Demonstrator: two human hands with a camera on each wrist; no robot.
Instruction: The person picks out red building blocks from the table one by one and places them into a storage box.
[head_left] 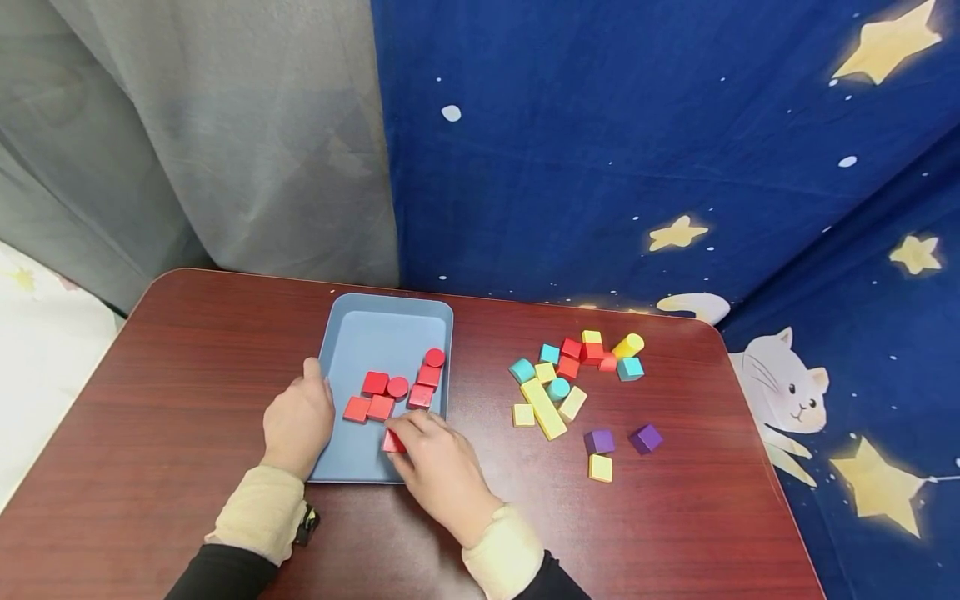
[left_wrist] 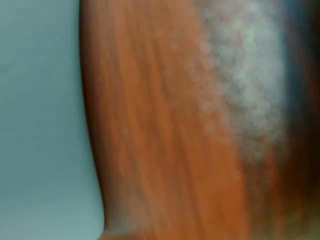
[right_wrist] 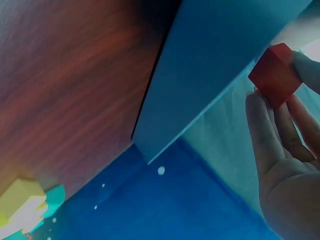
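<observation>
Step in hand, as judged: placement of a red block [right_wrist: 276, 79] in the blue-grey tray [head_left: 393, 303], which stands on the table [head_left: 382, 542].

Right hand [head_left: 444, 468]: reaches in over the tray's near right corner. Thumb and fingers pinch the red block by its sides.

Block position: at the fingertips, inside the tray's walls, towards the near edge and right of the tray's centre line. Contact with the tray floor cannot be told from these views.

Left hand [head_left: 298, 423]: lies at the tray's left edge, touching the rim. Whether its fingers close round the rim cannot be told; the left wrist view is blurred and shows no fingers.

Next move, as judged: seat the block flat on the tray floor, then part thumb and fingers. Keep clear of the red pieces [head_left: 381, 407] just beyond the right hand, towards the middle and right edge.

Remaining stock: a mixed-colour cluster [head_left: 543, 408] lies on the table beyond the tray's right edge, well apart from both hands. It includes further red blocks [head_left: 567, 367].
</observation>
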